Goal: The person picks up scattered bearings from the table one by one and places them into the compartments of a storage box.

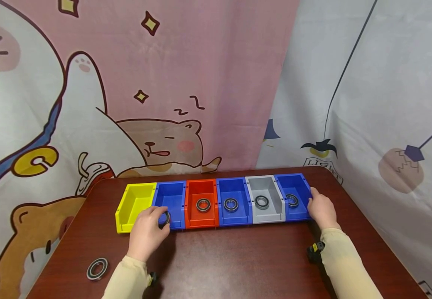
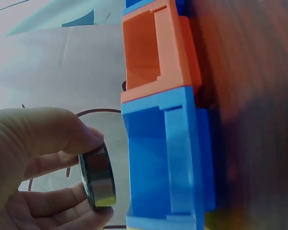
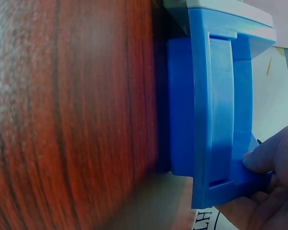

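My left hand (image 1: 148,232) pinches a ball bearing (image 2: 98,177) between thumb and fingers, its ring standing on edge. In the head view it overlaps the front of the left blue bin (image 1: 175,214), next to the yellow bin (image 1: 135,207). My right hand (image 1: 322,209) grips the outer side wall of the rightmost blue bin (image 3: 221,110), thumb on the inside. That bin holds a bearing (image 1: 292,201). More bearings lie in the red bin (image 1: 202,205), the middle blue bin (image 1: 231,204) and the grey bin (image 1: 262,202), one in each.
Another bearing (image 1: 97,269) lies flat on the brown wooden table (image 1: 238,261), left of my left forearm. The bins stand side by side in a row toward the table's far edge. Behind them hangs a printed cartoon curtain (image 1: 216,83).
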`<action>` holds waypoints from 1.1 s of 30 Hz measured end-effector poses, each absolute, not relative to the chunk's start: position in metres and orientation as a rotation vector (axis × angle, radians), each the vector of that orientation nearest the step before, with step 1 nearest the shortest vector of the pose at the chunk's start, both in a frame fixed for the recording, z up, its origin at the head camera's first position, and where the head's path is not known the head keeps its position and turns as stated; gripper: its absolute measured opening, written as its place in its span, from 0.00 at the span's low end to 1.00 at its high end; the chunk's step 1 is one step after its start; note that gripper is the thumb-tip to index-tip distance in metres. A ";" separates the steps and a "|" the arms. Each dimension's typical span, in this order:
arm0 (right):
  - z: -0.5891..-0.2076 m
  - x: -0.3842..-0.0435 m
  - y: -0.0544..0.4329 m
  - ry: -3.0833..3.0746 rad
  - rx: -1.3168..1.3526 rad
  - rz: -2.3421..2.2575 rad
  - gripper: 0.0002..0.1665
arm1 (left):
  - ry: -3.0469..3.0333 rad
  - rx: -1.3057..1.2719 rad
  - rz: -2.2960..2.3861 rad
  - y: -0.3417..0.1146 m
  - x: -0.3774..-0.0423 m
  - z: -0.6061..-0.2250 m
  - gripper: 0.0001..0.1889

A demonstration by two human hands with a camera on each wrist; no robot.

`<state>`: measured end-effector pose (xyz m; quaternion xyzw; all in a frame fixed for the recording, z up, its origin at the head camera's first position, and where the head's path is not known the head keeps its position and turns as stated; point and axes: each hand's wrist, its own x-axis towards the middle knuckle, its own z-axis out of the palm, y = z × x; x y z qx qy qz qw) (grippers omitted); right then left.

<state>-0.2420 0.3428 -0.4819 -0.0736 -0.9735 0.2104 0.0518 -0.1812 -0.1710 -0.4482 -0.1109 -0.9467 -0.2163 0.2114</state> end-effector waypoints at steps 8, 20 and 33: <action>-0.482 -0.243 0.343 -2.965 -0.221 0.622 0.30 | -2.664 -0.303 -0.588 -0.159 -0.209 -0.444 0.23; -0.481 -0.239 0.340 -2.954 -0.227 0.613 0.29 | -2.776 -0.270 -0.480 -0.151 -0.241 -0.455 0.21; -0.481 -0.239 0.340 -2.943 -0.223 0.593 0.29 | -2.969 -0.241 -0.361 -0.148 -0.262 -0.474 0.20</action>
